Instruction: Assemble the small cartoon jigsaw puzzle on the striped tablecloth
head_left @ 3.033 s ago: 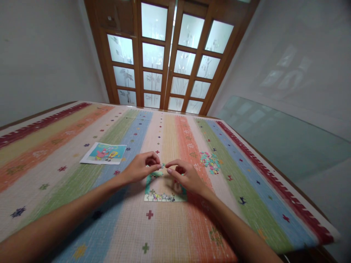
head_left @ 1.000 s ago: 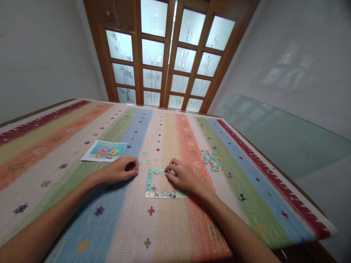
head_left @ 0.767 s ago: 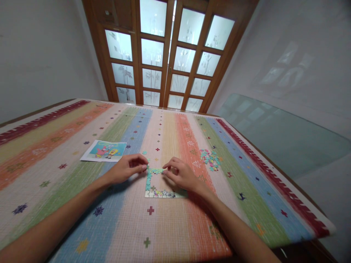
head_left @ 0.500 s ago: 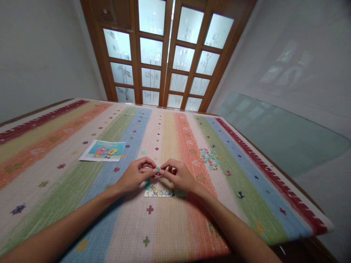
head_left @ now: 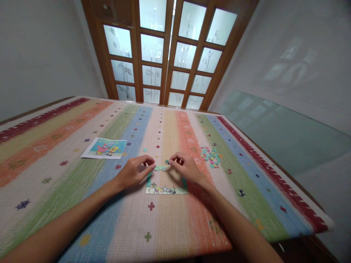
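Spread beneath everything, a striped tablecloth (head_left: 134,226). Off to the left, a printed cartoon sheet (head_left: 106,148), face up. Centrally, partly covered, a jigsaw border (head_left: 164,190): seemingly done along the near edge, partly along the far edge, with green at both sides; apparently left to do, more of the far edge and the inside, with cloth visible. Left hand (head_left: 135,170) at the far left corner, with thumb and finger nearly meeting; impossible to tell whether gripping anything. Right hand (head_left: 188,168) over the right side, pinching. Well right, unplaced, a heap of loose pieces (head_left: 210,157). Beyond the left hand, a lone turquoise piece (head_left: 144,150). Between right fingertips, near the far edge, a green piece (head_left: 166,162).
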The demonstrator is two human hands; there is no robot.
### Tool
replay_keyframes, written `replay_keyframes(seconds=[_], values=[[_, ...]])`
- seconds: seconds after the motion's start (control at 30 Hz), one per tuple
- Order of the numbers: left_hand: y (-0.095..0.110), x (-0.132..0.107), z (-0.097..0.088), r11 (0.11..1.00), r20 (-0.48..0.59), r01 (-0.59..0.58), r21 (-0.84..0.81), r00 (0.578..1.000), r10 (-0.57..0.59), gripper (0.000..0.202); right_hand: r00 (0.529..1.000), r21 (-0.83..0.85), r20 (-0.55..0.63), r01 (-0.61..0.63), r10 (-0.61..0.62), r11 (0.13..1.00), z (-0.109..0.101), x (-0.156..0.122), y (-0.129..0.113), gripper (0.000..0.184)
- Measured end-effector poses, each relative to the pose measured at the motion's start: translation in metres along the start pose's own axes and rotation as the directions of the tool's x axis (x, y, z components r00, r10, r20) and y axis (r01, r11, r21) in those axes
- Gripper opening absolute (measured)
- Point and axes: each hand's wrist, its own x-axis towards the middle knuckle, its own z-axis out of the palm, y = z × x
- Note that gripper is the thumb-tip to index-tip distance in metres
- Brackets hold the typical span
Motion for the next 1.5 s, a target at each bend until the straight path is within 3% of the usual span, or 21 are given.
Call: replay_keyframes(seconds=[0.17, 0.33, 0.53, 0.73, 1.13, 1.5], values=[[-0.015, -0.005, -0.024, 0.967, 0.204, -0.212, 0.139, 0.962, 0.182, 0.027, 0.996, -0.114, 0.085, 0.001, 0.008, 0.993, -0.007, -0.002, 0.010, 0.010], [-0.014, -0.007, -0.028, 0.956, 0.320, -0.246, 0.161, 0.929, 0.185, 0.030, 0.994, -0.267, 0.087, 0.083, -0.061, 0.960, 0.001, -0.003, 0.011, 0.012], [-0.016, -0.008, -0.025, 0.957, 0.313, -0.245, 0.158, 0.931, 0.187, 0.029, 0.994, -0.325, 0.038, 0.109, -0.103, 0.939, 0.005, -0.004, 0.014, 0.003], [-0.017, -0.010, -0.023, 0.950, 0.292, -0.266, 0.161, 0.933, 0.212, 0.029, 0.981, -0.307, 0.087, 0.194, -0.176, 0.932, 0.005, -0.009, 0.011, 0.004], [-0.016, -0.012, -0.023, 0.942, 0.286, -0.288, 0.171, 0.930, 0.232, 0.030, 0.972, -0.362, 0.096, 0.237, -0.216, 0.901, 0.008, -0.012, 0.015, 0.004], [-0.014, -0.010, -0.025, 0.925, 0.307, -0.329, 0.191, 0.915, 0.263, 0.041, 0.930, -0.404, 0.067, 0.357, -0.362, 0.842, 0.014, -0.017, 0.022, 0.008]])
